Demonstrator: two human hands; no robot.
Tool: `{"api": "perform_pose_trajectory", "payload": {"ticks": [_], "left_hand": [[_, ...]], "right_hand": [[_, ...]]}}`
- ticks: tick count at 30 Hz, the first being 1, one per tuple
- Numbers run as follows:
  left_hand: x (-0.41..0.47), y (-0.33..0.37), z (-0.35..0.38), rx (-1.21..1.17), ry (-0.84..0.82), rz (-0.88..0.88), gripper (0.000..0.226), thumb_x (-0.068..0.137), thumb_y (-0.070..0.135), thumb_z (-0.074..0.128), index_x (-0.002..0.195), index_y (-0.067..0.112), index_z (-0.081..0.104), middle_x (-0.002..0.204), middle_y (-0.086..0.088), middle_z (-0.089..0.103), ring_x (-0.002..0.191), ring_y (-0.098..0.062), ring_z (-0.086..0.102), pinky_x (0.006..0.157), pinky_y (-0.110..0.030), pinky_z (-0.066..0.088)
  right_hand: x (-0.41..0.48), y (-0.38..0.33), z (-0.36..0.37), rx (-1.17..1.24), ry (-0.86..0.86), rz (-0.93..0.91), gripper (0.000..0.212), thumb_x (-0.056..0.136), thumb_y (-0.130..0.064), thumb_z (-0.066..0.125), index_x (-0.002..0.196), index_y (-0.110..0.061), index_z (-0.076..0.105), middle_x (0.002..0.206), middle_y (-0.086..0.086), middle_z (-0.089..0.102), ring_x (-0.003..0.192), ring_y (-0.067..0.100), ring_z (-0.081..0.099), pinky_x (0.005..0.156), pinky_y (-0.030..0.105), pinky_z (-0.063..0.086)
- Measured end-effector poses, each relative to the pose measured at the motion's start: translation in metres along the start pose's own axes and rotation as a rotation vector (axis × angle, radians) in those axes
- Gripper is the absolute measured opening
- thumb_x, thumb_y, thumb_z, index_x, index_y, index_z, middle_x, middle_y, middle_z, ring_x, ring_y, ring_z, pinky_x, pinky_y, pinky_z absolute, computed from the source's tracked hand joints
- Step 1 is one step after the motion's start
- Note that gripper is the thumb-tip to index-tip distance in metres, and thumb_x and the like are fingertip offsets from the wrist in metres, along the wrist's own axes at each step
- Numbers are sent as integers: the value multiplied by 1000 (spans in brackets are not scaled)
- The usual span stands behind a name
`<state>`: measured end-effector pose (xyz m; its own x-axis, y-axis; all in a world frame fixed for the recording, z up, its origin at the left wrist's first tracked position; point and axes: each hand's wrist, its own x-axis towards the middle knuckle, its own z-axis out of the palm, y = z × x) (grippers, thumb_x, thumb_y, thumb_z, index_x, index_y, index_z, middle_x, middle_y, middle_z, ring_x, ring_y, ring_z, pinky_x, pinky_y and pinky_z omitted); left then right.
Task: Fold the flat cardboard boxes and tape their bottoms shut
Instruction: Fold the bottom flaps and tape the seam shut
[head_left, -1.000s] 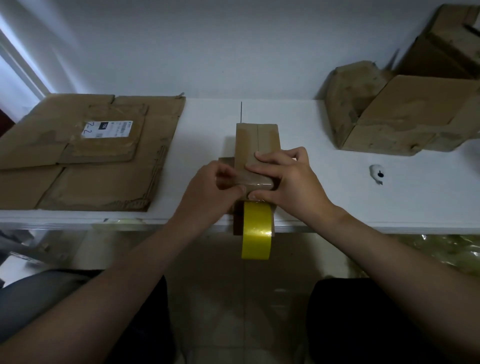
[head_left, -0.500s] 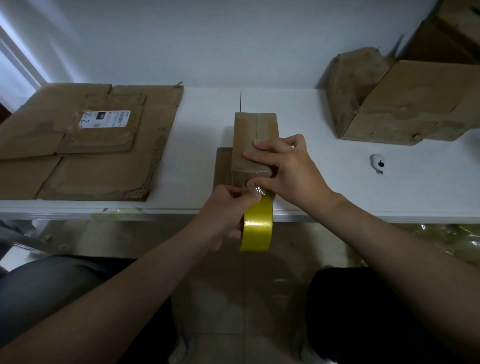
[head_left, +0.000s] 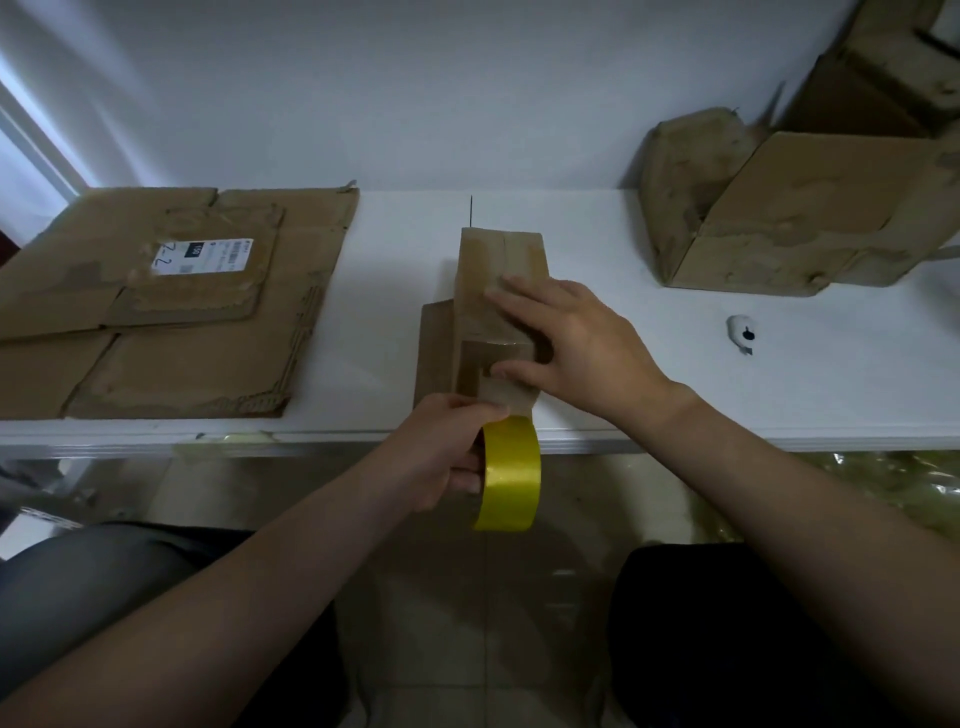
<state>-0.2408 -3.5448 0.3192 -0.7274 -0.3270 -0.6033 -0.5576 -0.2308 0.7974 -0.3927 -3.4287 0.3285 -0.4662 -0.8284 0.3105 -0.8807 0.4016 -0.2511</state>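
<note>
1. Head view, work area: a white surface (head_left: 727, 405) runs across the frame against a pale wall. Tiled floor shows below its front edge.
2. The small cardboard box (head_left: 498, 260) stands at the centre of the surface. Its near end is at the front edge and its long axis points away from the person. A seam runs lengthwise along its top face. One loose flap (head_left: 434, 353) lies flat on the surface against the box's left side.
3. The right hand (head_left: 587, 348) is open, with its fingers straight and laid flat across the top face of the box. Its thumb presses the near end, where a glossy tape strip (head_left: 475, 364) covers the cardboard.
4. The left hand (head_left: 441, 452) is closed round the yellow tape roll (head_left: 511, 478), fingers curled against the roll's left side. The roll is held on edge just below the surface's front edge, directly beneath the near end of the box.
5. Flat cardboard sheets (head_left: 182, 338) lie overlapped on the left part of the surface, well apart from the box. A white printed label (head_left: 202, 255) is on the top sheet.
6. The folded boxes (head_left: 805, 223) stand at the right rear, close to the wall.
7. A small white object (head_left: 742, 335) with a dark spot lies on the surface nearer than the folded boxes. Its identity cannot be told.
8. Both forearms are bare. Dark-clothed knees show at the bottom corners.
</note>
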Motion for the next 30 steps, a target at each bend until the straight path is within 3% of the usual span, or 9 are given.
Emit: {"api": "perform_pose_trajectory", "payload": {"ticks": [3, 7, 12, 16, 19, 25, 27, 30], "left_hand": [[-4, 3, 4, 12, -9, 15, 33, 96, 29, 65, 123, 11, 62, 109, -16, 70, 91, -30, 72, 64, -36, 58], [-13, 8, 20, 21, 54, 34, 18, 96, 23, 64, 109, 11, 67, 94, -11, 70, 84, -27, 70, 69, -38, 58], [-25, 14, 36, -13, 106, 32, 9, 96, 16, 63, 102, 9, 66, 98, -14, 69, 90, -28, 69, 72, -40, 58], [-33, 16, 44, -8, 144, 34, 13, 96, 14, 63, 107, 8, 62, 108, -18, 68, 98, -31, 68, 75, -42, 58], [-36, 17, 49, -8, 168, 40, 6, 97, 15, 62, 101, 12, 59, 108, -17, 67, 96, -30, 67, 75, -41, 57], [-36, 18, 52, -13, 220, 31, 5, 100, 15, 59, 102, 15, 56, 100, -11, 66, 85, -24, 67, 57, -33, 54], [-35, 17, 51, -15, 227, 20, 15, 99, 17, 61, 113, 14, 54, 103, -11, 66, 87, -25, 67, 58, -34, 54], [-35, 16, 49, -17, 221, 14, 29, 98, 18, 62, 124, 12, 50, 107, -12, 65, 92, -28, 67, 63, -37, 54]], "right_hand": [[-4, 11, -11, 90, 111, 25, 55, 99, -57, 50, 149, -34, 48, 155, -8, 45, 140, 21, 42, 111, 35, 37], [-15, 60, -23, 14, 213, 187, 41, 105, -42, 44, 138, -25, 61, 145, 1, 57, 130, 30, 50, 108, 41, 40], [-45, 129, -30, -150, -95, 693, 50, 103, -49, 39, 144, -23, 50, 151, 10, 45, 137, 45, 32, 107, 54, 36], [-71, 158, -27, -199, -294, 878, 60, 100, -58, 33, 145, -19, 42, 151, 15, 38, 138, 43, 26, 108, 55, 28], [-80, 160, -26, -184, -345, 844, 56, 97, -56, 32, 138, -20, 45, 151, 12, 39, 136, 44, 27, 105, 57, 27], [-87, 128, -18, -353, -269, 513, 40, 103, -35, 38, 131, -19, 60, 127, 15, 54, 117, 41, 46, 94, 47, 43], [-86, 119, -13, -250, -213, 423, 34, 100, -28, 46, 126, -28, 68, 118, 11, 61, 111, 37, 48, 87, 41, 44], [-83, 116, -11, -53, -148, 436, 28, 96, -20, 55, 114, -26, 76, 110, 9, 66, 109, 35, 49, 85, 39, 47]]}}
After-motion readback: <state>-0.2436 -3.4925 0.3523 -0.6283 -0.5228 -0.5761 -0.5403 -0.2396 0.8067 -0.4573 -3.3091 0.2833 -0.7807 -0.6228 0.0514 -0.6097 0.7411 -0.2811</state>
